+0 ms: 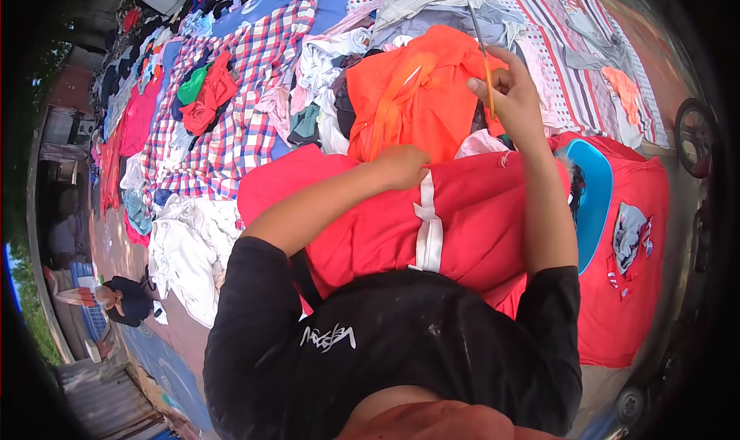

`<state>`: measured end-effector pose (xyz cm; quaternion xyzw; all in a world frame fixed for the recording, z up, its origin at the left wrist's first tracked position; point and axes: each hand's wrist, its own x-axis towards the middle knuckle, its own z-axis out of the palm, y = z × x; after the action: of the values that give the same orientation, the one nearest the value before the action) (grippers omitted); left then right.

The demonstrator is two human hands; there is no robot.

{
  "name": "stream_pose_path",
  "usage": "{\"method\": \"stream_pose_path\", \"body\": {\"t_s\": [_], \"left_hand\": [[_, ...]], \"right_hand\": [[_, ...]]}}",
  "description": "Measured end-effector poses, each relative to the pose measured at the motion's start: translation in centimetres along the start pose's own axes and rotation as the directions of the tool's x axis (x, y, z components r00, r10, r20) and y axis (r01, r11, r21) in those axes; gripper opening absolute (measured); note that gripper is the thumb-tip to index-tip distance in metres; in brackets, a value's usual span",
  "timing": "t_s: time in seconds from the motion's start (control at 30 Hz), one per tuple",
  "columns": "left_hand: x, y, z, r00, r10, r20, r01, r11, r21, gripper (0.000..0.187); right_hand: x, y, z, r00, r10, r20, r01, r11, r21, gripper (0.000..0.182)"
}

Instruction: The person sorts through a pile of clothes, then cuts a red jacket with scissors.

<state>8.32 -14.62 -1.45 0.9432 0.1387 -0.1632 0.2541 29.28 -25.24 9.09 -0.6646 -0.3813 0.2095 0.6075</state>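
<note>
A long thin tool (489, 85) with a grey shaft and an orange-yellow handle is in my right hand (512, 93), its fingers closed around the handle. It points away from me over a bright orange cloth (408, 85). My left hand (401, 166) is curled closed at the far edge of a red cloth (362, 216), where the orange cloth meets it; its fingertips are partly hidden. The red cloth is spread across my lap and has a white strap (428, 224) running down it.
Piles of clothes surround me, including a checked cloth (262, 78) and white garments (189, 247) to the left. At my right stands a blue basin (595, 201) beside a red sheet (640, 301). A person (127, 300) is at far left; a wheel (695, 138) is at far right.
</note>
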Motion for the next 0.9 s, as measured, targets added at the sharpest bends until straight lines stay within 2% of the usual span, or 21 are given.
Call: {"method": "stream_pose_path", "body": {"t_s": [0.03, 0.07, 0.1, 0.13, 0.2, 0.3, 0.4, 0.43, 0.5, 0.53, 0.6, 0.63, 0.7, 0.73, 0.8, 0.83, 0.9], "left_hand": [[1.7, -2.7, 0.2, 0.984, -0.094, -0.153, 0.083, 0.994, -0.078, 0.028], [3.5, -5.0, -0.6, 0.960, -0.217, -0.179, 0.210, 0.976, -0.058, 0.026], [4.7, -7.5, -0.7, 0.913, -0.217, -0.346, 0.208, 0.976, -0.063, 0.026], [6.2, -9.7, -1.0, 0.871, -0.277, -0.406, 0.261, 0.961, -0.095, 0.027], [8.4, -12.2, -1.0, 0.783, -0.333, -0.526, 0.306, 0.942, -0.141, 0.028], [11.8, -13.9, -0.2, 0.639, -0.303, -0.707, 0.277, 0.948, -0.156, 0.032], [14.4, -15.0, 0.9, 0.602, -0.290, -0.744, 0.276, 0.950, -0.147, 0.029], [15.1, -15.6, 1.0, 0.634, -0.379, -0.675, 0.279, 0.925, -0.257, 0.028], [17.1, -16.4, 0.3, 0.689, -0.520, -0.505, 0.295, 0.838, -0.460, 0.025], [17.9, -16.3, -0.4, 0.710, -0.500, -0.496, 0.230, 0.830, -0.507, 0.023], [18.0, -14.8, -3.6, 0.750, -0.454, -0.481, 0.103, 0.799, -0.593, 0.019], [17.7, -13.9, -5.1, 0.812, -0.402, -0.423, -0.025, 0.700, -0.714, 0.017], [16.6, -11.2, -9.0, 0.907, -0.246, -0.341, -0.225, 0.402, -0.888, 0.015], [15.5, -9.2, -11.3, 0.932, -0.188, -0.310, -0.252, 0.279, -0.927, 0.016], [12.3, -4.7, -14.4, 0.965, -0.048, -0.259, -0.258, 0.020, -0.966, 0.020], [11.6, -3.8, -14.9, 0.965, -0.020, -0.262, -0.263, -0.002, -0.965, 0.021], [10.3, -2.8, -15.2, 0.965, 0.033, -0.261, -0.259, -0.052, -0.964, 0.022]], "right_hand": [[1.0, 0.8, 0.7, 0.997, -0.006, -0.073, 0.007, 1.000, 0.006, 0.055], [2.1, 2.2, 1.3, 0.990, -0.012, -0.144, 0.014, 1.000, 0.014, 0.057], [3.7, 5.9, 1.3, 0.973, 0.088, -0.215, -0.091, 0.996, -0.002, 0.059], [3.9, 8.3, 1.0, 0.956, 0.269, -0.116, -0.266, 0.963, 0.043, 0.057], [4.3, 10.6, 0.4, 0.807, 0.584, 0.092, -0.590, 0.803, 0.084, 0.053], [3.1, 9.1, 1.7, 0.937, 0.350, 0.003, -0.346, 0.927, -0.142, 0.052], [3.6, 9.5, 2.7, 0.951, 0.308, 0.004, -0.307, 0.950, -0.048, 0.055], [4.2, 11.3, 2.7, 0.951, 0.305, 0.051, -0.295, 0.945, -0.140, 0.056], [4.5, 12.2, 3.4, 0.952, 0.300, 0.067, -0.295, 0.953, -0.075, 0.054], [4.8, 12.5, 3.5, 0.954, 0.289, 0.074, -0.287, 0.957, -0.045, 0.053], [5.4, 13.6, 3.5, 0.947, 0.306, 0.102, -0.308, 0.951, 0.001, 0.051], [5.4, 14.0, 3.5, 0.942, 0.314, 0.119, -0.319, 0.947, 0.025, 0.051], [5.5, 12.9, 3.9, 0.935, 0.342, 0.091, -0.353, 0.923, 0.153, 0.048], [5.8, 12.2, 4.1, 0.932, 0.354, 0.075, -0.362, 0.907, 0.216, 0.047], [6.4, 11.0, 4.1, 0.906, 0.423, 0.027, -0.386, 0.799, 0.460, 0.046], [6.5, 10.6, 3.9, 0.887, 0.461, 0.009, -0.382, 0.724, 0.574, 0.046], [6.5, 10.0, 3.4, 0.910, 0.413, 0.030, -0.305, 0.619, 0.723, 0.042]]}}
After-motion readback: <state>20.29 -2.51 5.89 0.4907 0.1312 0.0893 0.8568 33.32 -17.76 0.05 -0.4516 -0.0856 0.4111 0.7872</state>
